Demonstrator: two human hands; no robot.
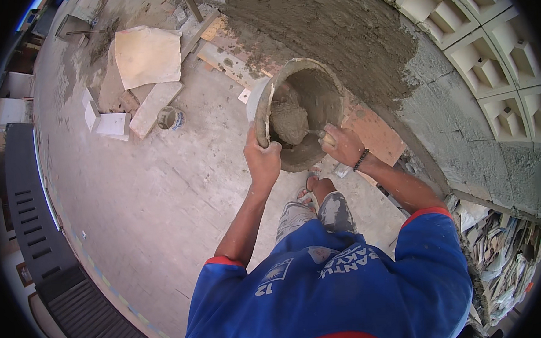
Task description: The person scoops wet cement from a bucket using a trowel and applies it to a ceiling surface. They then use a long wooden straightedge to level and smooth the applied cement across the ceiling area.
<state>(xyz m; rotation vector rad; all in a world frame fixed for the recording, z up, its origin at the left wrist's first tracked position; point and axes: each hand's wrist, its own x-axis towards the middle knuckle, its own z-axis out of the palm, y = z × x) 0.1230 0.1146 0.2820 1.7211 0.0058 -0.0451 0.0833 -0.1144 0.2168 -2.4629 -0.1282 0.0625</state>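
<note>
A cement-crusted bucket [328,80] is tilted toward me in front of my body, its mouth showing a smeared grey interior. My left hand [261,160] grips its near left rim, fingers wrapped round it. My right hand [339,144] is closed on the pale handle of a trowel [326,139] at the bucket's right side. A lump of wet mortar [289,122] lies on the trowel blade inside the bucket; the blade itself is mostly hidden under it.
Wet render [361,29] covers the wall at right, beside pale vent blocks [485,66]. Stained boards [371,133] lie along its base. A paper sheet [148,56], white offcuts [112,127] and a small pot [170,119] are on the floor at left. A debris heap [504,254] is at lower right.
</note>
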